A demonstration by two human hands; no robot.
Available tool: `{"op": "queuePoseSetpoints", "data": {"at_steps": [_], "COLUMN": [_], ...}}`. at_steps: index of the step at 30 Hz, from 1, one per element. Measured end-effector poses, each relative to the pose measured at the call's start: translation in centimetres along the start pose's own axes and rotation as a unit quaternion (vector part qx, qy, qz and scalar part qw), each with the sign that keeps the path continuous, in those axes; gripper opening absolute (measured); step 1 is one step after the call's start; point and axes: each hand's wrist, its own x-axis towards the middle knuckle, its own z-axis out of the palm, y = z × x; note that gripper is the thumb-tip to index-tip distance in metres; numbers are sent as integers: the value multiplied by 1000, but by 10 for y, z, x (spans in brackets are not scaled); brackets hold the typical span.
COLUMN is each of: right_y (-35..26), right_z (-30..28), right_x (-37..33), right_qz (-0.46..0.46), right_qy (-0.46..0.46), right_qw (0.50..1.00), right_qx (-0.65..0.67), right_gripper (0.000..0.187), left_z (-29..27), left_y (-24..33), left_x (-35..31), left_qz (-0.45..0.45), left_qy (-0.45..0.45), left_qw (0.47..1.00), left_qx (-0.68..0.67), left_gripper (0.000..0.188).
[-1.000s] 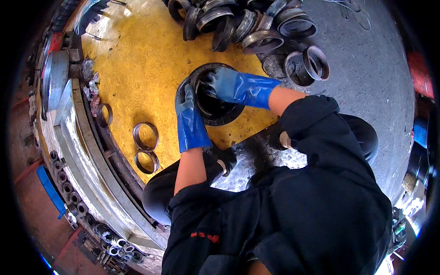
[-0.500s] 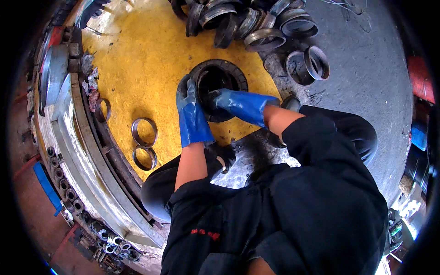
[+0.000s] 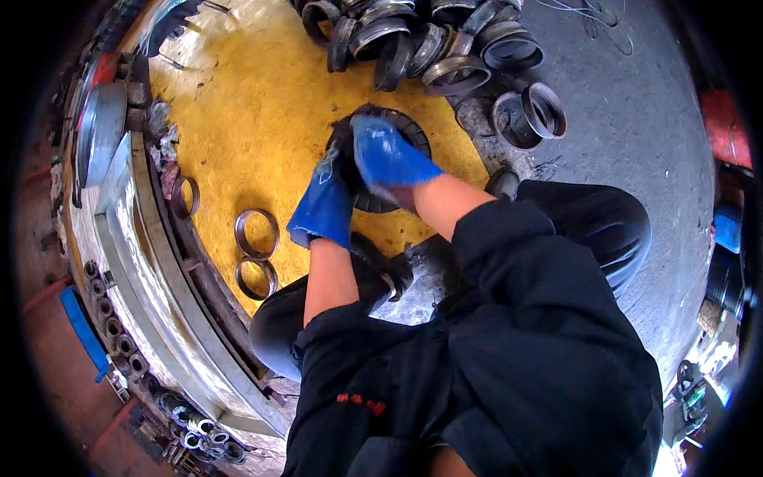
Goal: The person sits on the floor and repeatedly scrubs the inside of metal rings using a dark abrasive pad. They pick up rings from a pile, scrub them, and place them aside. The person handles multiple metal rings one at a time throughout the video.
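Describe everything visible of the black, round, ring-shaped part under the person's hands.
The black, round, ring-shaped part appears to lie flat on the yellow-painted floor. Its broad rim looks segmented around a dark, partly covered middle; its material is unclear. The blue-gloved left hand is at its left edge and the blue-gloved right hand reaches across its upper left; blur hides their exact contact.

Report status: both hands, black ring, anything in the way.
Left hand by left rim of black ring, right hand over its upper-left; grips unclear. Ring flat on yellow floor, partly covered. Metal-ring pile beyond, apart.
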Motion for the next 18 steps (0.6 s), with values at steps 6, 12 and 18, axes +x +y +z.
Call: {"op": "queuePoseSetpoints", "data": {"at_steps": [6, 12, 18], "right_y": [22, 44, -2], "right_z": [-4, -100, -69], "right_x": [-98, -84, -50], "right_qz": [-213, -324, -429], "right_qy": [19, -165, -1], "right_qw": [962, 803, 848], "right_qx": [-171, -472, -311], "right_gripper": [34, 50, 49], "left_z": [-24, 7, -34], "left_y": [-15, -6, -15], "left_x": [11, 11, 33], "left_qz": [13, 22, -13], "left_qy": [-60, -12, 75], "left_qw": [998, 1000, 997], "left_qx": [-14, 9, 9], "left_gripper": [40, 39, 42]}}
